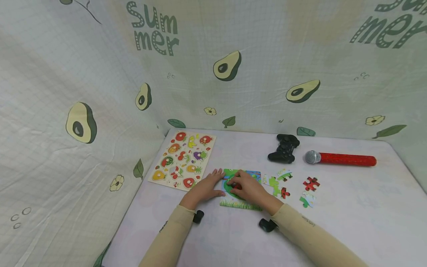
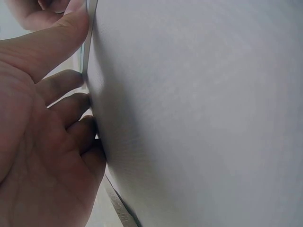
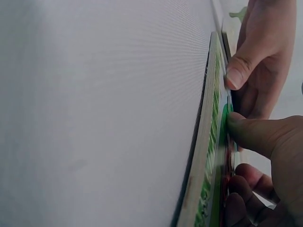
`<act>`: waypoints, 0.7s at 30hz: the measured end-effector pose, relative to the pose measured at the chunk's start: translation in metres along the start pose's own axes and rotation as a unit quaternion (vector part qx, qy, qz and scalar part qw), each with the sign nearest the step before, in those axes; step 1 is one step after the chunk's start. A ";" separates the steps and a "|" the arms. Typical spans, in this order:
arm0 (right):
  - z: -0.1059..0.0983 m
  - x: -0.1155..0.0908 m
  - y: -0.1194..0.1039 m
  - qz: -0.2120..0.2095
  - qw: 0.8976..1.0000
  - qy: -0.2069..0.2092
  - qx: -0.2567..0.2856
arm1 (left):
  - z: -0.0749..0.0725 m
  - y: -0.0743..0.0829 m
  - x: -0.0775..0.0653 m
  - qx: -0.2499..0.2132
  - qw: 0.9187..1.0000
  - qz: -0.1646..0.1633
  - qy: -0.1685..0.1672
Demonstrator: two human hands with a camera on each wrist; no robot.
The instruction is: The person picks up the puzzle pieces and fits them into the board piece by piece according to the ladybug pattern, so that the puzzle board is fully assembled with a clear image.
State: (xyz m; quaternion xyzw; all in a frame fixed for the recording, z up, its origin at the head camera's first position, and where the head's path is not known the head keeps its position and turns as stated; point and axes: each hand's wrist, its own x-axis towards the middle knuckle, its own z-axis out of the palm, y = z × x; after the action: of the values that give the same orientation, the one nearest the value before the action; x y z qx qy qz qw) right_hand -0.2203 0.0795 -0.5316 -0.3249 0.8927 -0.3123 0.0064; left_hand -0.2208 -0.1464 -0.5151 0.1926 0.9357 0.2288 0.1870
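A jigsaw board [image 1: 240, 205] with a green picture and a grassy lower strip lies flat on the table. My left hand [image 1: 206, 187] rests at its left edge, fingers extended and thumb touching the board's side. Over the middle of the board, my right hand [image 1: 249, 188] pinches a red puzzle piece [image 1: 235, 186], mostly covered by the fingers. In the right wrist view the thumb [image 3: 253, 130] presses on the green surface while the other fingers curl beside it. Loose puzzle pieces [image 1: 274, 185] in green, white and red lie just right of the board.
A fruit picture board [image 1: 182, 160] lies at the left, close to my left hand. Behind the loose pieces sits a black game controller [image 1: 284, 149]. A red microphone [image 1: 347, 159] lies to its right. More pieces, including a red one [image 1: 311, 184], lie farther right.
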 end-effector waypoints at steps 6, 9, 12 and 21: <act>-0.001 -0.001 0.001 0.003 1.000 -0.007 0.005 | 0.001 -0.001 0.001 -0.002 1.000 0.004 -0.001; -0.001 -0.002 0.001 -0.002 1.000 -0.008 0.001 | 0.001 -0.002 0.001 -0.003 1.000 0.006 -0.002; -0.001 -0.002 0.001 -0.009 1.000 -0.006 -0.005 | 0.001 -0.001 0.001 -0.004 1.000 0.008 -0.001; -0.006 -0.006 0.000 0.001 1.000 -0.024 0.006 | 0.000 -0.002 0.001 0.001 1.000 0.011 0.000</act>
State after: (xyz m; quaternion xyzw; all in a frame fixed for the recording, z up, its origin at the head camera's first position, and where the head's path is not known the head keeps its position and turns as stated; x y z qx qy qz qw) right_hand -0.2169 0.0858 -0.5276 -0.3311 0.8907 -0.3099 0.0307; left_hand -0.2219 -0.1471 -0.5165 0.2027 0.9340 0.2297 0.1840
